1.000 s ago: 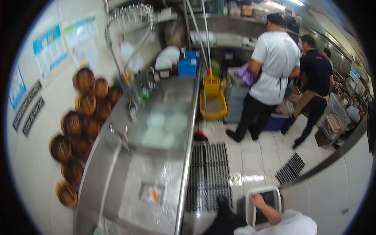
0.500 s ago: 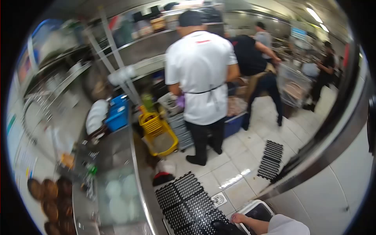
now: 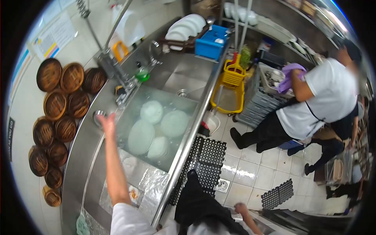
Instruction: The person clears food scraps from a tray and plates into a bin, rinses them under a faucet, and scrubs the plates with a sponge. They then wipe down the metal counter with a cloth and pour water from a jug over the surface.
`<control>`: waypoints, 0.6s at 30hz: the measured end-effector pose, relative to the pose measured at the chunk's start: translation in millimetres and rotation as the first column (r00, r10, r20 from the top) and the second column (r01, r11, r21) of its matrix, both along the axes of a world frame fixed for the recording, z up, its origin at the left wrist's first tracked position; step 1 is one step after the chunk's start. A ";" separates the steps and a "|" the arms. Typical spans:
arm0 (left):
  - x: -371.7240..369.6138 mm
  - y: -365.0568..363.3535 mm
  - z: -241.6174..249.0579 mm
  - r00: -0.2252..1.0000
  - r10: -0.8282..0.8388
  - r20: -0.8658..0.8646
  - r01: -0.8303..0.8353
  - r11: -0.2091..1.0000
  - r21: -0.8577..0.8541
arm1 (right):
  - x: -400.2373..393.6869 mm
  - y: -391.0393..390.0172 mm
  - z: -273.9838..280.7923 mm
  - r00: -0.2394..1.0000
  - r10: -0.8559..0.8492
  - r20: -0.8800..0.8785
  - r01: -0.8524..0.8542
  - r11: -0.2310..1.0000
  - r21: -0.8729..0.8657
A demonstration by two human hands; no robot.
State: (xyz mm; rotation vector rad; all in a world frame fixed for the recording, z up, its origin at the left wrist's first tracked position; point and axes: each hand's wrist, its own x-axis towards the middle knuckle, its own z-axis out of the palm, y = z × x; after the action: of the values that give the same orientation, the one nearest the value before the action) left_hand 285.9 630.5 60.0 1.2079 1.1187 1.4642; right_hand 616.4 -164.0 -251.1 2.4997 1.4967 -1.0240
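My left arm stretches over the steel sink counter [image 3: 88, 156]. The fingers of my left hand [image 3: 108, 124] are spread right at a small round metal dish [image 3: 98, 118] on the counter's wall-side ledge. To the right of that hand, a water-filled basin [image 3: 135, 102] holds several pale round plates [image 3: 141, 136] under the water. My right hand [image 3: 241, 208] hangs low by my side over the floor, its fingers curled in and nothing showing in them. A tap with a sprayer hose [image 3: 117, 84] rises behind the basin.
Bamboo steamer baskets [image 3: 55, 105] line the left wall. A blue tub [image 3: 211, 42] and racked white plates [image 3: 187, 27] stand beyond the sink. A yellow mop bucket [image 3: 231, 96] and black floor mats [image 3: 209, 152] lie right. A co-worker [image 3: 321, 94] holds a purple cloth.
My view has swung toward the sink, now closer. My left hand has come into view, reaching to the counter's ledge. My right hand, earlier over a white-rimmed bin, now hangs at my side.
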 end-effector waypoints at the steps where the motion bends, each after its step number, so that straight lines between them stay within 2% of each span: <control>1: 14.8 3.7 -13.8 0.997 0.022 0.068 -0.028 0.996 0.087 | 9.7 43.6 21.6 0.995 -0.003 0.100 -0.001 0.999 0.044; 2: 32.1 3.5 -22.3 0.991 0.032 0.133 -0.056 0.983 0.173 | 23.2 90.3 47.4 0.880 -0.464 -0.098 0.472 0.837 0.276; 3: 31.7 -0.1 -34.9 0.994 0.076 0.077 -0.086 0.987 0.134 | 46.9 150.3 87.7 0.986 -0.163 -0.025 0.159 0.901 0.403; 4: 31.6 -3.7 -47.0 0.993 0.116 0.018 -0.117 0.989 0.096 | 48.8 226.9 149.3 0.898 -0.371 -0.235 0.439 0.783 0.442; 5: 21.2 -7.5 -101.3 0.990 0.091 -0.112 -0.098 0.994 -0.056 | 52.5 291.1 195.4 0.932 -0.249 -0.264 0.360 0.729 0.582; 6: 11.8 -10.9 -153.1 0.970 0.028 -0.242 -0.079 0.976 -0.204 | 48.9 354.1 247.7 0.879 -0.173 -0.445 0.431 0.687 0.585; 7: 37.3 -50.0 -170.6 0.944 0.065 -0.325 -0.137 0.969 -0.203 | 51.2 408.2 271.1 0.893 -0.003 -0.451 0.341 0.657 0.672; 8: 56.6 -87.4 -172.8 0.819 0.099 -0.565 -0.195 0.974 -0.113 | 49.2 457.5 295.5 0.868 0.110 -0.484 0.299 0.663 0.686; 9: 66.4 -113.2 -176.4 0.816 0.118 -0.566 -0.235 0.962 -0.138 | 48.2 501.0 306.4 0.883 0.185 -0.431 0.211 0.665 0.717; 10: 64.4 -128.9 -192.6 0.760 0.135 -0.636 -0.284 0.949 -0.138 | 45.3 541.2 317.7 0.842 0.286 -0.458 0.195 0.630 0.751; 11: 68.5 -143.8 -207.3 0.597 0.124 -0.793 -0.460 0.862 -0.212 | 38.6 585.7 296.2 0.723 0.277 -0.633 0.340 0.655 0.675; 12: 50.2 -139.7 -267.0 0.381 0.091 -0.920 -0.399 0.914 -0.075 | 34.8 625.5 267.6 0.766 0.234 -0.599 0.328 0.658 0.677; 13: 39.8 -137.4 -305.7 0.124 0.119 -0.985 -0.322 0.944 0.073 | 35.1 664.2 235.7 0.807 0.190 -0.559 0.315 0.662 0.680; 14: 45.0 -131.1 -303.8 0.645 0.055 -0.762 -0.466 0.818 -0.336 | 29.7 694.6 193.5 0.889 -0.051 -0.454 0.389 0.607 0.693; 15: 50.9 -125.3 -301.1 0.857 0.324 -0.401 -0.515 0.563 -0.646 | 22.2 713.1 149.2 0.894 -0.297 -0.336 0.448 0.545 0.709; 16: 61.1 -109.7 -297.7 0.851 0.337 -0.402 -0.525 0.568 -0.634 | 14.5 729.3 112.4 0.777 -0.370 -0.509 0.606 0.656 0.449; 17: 75.1 -93.0 -279.3 0.899 0.412 -0.146 -0.364 0.519 -0.773 | 6.4 744.8 121.2 0.542 -0.446 -0.712 0.736 0.662 0.146; 18: 90.3 -76.7 -261.5 0.866 0.488 0.110 -0.164 0.484 -0.859 | -1.7 760.5 129.8 0.270 -0.574 -0.773 0.772 0.609 -0.182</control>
State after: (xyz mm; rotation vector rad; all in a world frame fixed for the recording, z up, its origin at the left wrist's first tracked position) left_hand 376.2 553.7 -201.5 0.0250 1.5859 1.0757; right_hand 614.7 596.5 -121.4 3.1234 0.3816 -2.4873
